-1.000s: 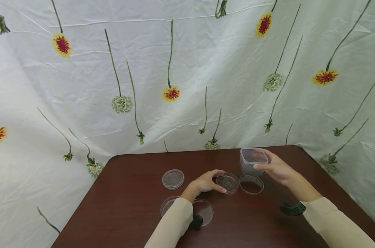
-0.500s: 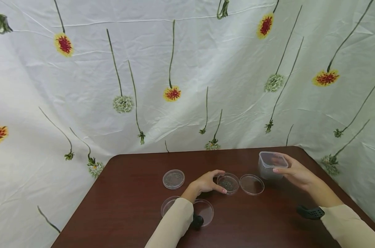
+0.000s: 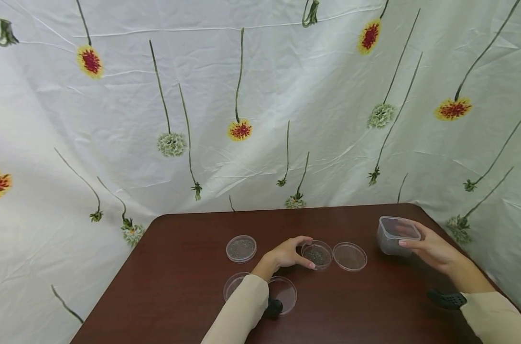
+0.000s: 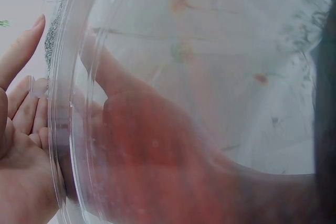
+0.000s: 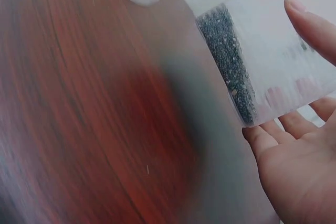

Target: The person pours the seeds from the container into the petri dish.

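Observation:
My left hand (image 3: 289, 253) holds a clear petri dish (image 3: 323, 263) by its rim, thumb at the near side and fingers at the far side. Small dark grains lie in that dish. At the right of the table, my right hand (image 3: 430, 246) grips a square, clear plastic container (image 3: 391, 243) from its right side. In the right wrist view the container (image 5: 226, 56) has a layer of speckled dark grains at its bottom. Between the two hands, a shallow clear dish or lid (image 3: 350, 257) lies beside the held petri dish.
Another petri dish with grains (image 3: 241, 249) stands left of my left hand. Two more clear dish pieces, one on the left (image 3: 231, 285) and one on the right (image 3: 288, 291), lie partly under my left forearm. A flower-printed cloth (image 3: 260, 95) hangs behind the brown table (image 3: 179, 277).
My right hand has carried the plastic container to the right, from above the shallow dish piece toward the table's right side. My left hand has stayed at the petri dish.

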Action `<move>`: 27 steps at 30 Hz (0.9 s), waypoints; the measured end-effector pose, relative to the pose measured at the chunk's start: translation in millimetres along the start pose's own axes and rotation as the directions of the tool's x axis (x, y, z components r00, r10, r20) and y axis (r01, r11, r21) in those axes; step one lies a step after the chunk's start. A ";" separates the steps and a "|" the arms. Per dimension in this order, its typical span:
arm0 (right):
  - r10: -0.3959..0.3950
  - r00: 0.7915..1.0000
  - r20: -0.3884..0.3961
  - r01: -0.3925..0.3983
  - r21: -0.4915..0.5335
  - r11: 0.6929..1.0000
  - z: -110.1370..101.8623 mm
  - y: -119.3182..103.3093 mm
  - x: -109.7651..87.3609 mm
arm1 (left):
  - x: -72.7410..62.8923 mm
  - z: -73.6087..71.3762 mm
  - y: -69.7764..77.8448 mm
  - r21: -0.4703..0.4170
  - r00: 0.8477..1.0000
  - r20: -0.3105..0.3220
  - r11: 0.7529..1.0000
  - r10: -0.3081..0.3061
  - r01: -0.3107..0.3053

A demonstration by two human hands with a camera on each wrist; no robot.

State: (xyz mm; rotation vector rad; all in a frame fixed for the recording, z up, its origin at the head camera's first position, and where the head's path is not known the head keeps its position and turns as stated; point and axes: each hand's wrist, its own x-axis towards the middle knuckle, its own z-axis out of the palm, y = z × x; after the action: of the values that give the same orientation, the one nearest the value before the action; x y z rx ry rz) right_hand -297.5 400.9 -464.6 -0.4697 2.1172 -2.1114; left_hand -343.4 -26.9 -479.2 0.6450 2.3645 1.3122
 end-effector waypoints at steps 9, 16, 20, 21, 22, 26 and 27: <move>0.074 0.997 -0.004 -0.073 -0.200 0.977 -21.5 11.5 -16.4 | 0.1 0.3 1.6 -0.002 1.000 0.006 1.000 0.003 -0.003; 0.108 0.994 0.010 -0.101 -0.265 0.959 -21.6 8.7 -15.4 | 0.5 -0.8 1.2 -0.004 1.000 0.003 1.000 0.001 -0.001; 0.118 0.993 -0.004 -0.115 -0.269 0.956 -19.7 9.1 -14.1 | 0.2 -0.7 0.1 0.001 1.000 -0.001 1.000 -0.004 0.004; 0.121 0.993 -0.007 -0.119 -0.267 0.956 -19.3 9.0 -13.8 | 0.0 -0.6 0.4 0.003 1.000 -0.001 1.000 -0.004 0.004; 0.121 0.993 -0.006 -0.118 -0.266 0.957 -19.0 8.7 -13.4 | -0.1 -0.5 0.3 0.004 1.000 -0.001 1.000 -0.005 0.005; 0.141 0.990 0.001 -0.136 -0.269 0.954 -17.2 4.7 -11.3 | -0.1 0.4 0.8 0.001 1.000 0.001 1.000 0.001 -0.001; 0.146 0.989 0.008 -0.138 -0.276 0.951 -17.4 3.5 -10.7 | -0.1 0.6 0.8 0.000 1.000 0.002 1.000 0.001 -0.001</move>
State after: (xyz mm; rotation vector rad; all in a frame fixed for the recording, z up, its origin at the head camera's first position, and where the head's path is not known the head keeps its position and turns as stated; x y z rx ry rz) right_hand -293.0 420.6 -469.0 -0.3577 2.3613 -1.7330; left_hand -342.9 -26.2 -478.8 0.6471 2.3632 1.3119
